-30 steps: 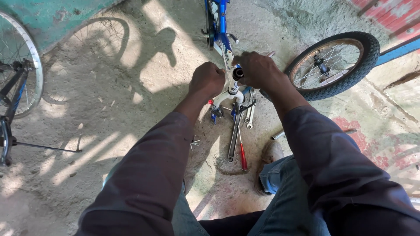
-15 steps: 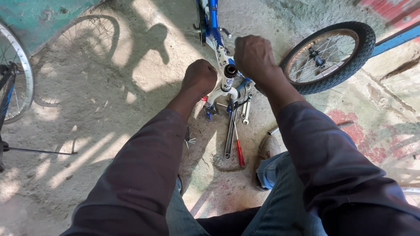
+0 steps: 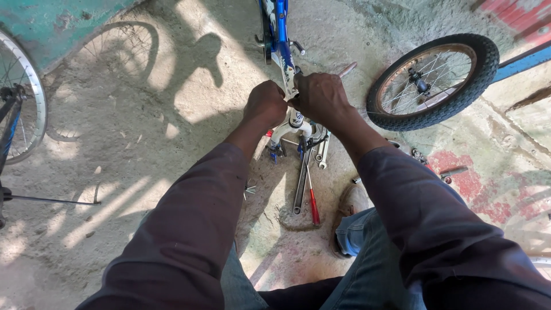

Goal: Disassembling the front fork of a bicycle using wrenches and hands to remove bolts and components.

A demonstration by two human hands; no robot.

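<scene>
Far left edge of the concrete floor [image 3: 115, 143]: part of a spoked bicycle wheel [image 3: 23, 97] is seen. Centre: the left hand [image 3: 265, 104] is clenched, fingers grasping the blue-and-white bicycle frame [image 3: 280, 34] at its upper end, close beside the right hand [image 3: 319, 96], likewise closed around the same part. The frame's white fork [image 3: 291, 131] is seen below the hands. On the floor beneath: a long wrench [image 3: 301, 183] and a red-handled screwdriver [image 3: 313, 204], side by side. Right: a loose tyred wheel [image 3: 431, 81] lies flat.
</scene>
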